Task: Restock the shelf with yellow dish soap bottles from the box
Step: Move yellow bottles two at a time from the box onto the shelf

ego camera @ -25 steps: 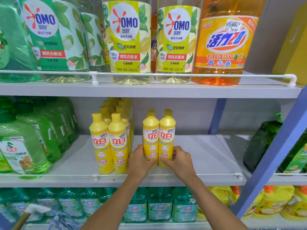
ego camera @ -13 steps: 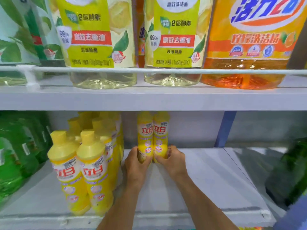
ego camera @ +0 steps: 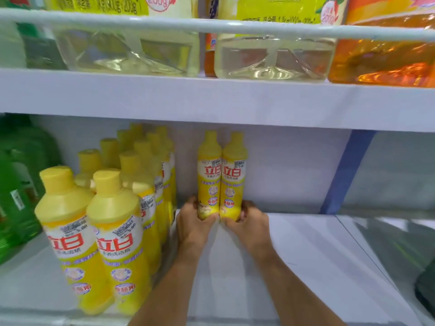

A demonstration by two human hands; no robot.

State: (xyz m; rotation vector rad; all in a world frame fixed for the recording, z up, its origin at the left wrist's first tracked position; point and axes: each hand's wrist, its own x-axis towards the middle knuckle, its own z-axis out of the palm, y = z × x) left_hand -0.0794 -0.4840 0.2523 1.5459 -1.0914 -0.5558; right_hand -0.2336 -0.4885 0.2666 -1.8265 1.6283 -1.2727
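I read both hands at the back of the middle shelf [ego camera: 306, 255].

1. Left hand [ego camera: 191, 222]: fingers curled round the base of the left dish soap bottle [ego camera: 209, 175], gripping it.
2. Right hand [ego camera: 247, 222]: fingers curled round the base of the right dish soap bottle [ego camera: 234, 177], gripping it.
3. Both yellow bottles stand upright, touching side by side, labels facing me, close to the rear wall. Their bases are hidden by the hands, so I cannot tell if they rest on the shelf.
4. A stocked group of yellow bottles [ego camera: 113, 231] stands in two rows just to the left, apart from the held pair by a narrow gap.
5. Green bottles [ego camera: 18, 196] occupy the far left.
6. On the upper shelf [ego camera: 211, 100], clear jugs [ego camera: 127, 55] and an orange jug [ego camera: 381, 62] sit behind a white rail [ego camera: 211, 25].
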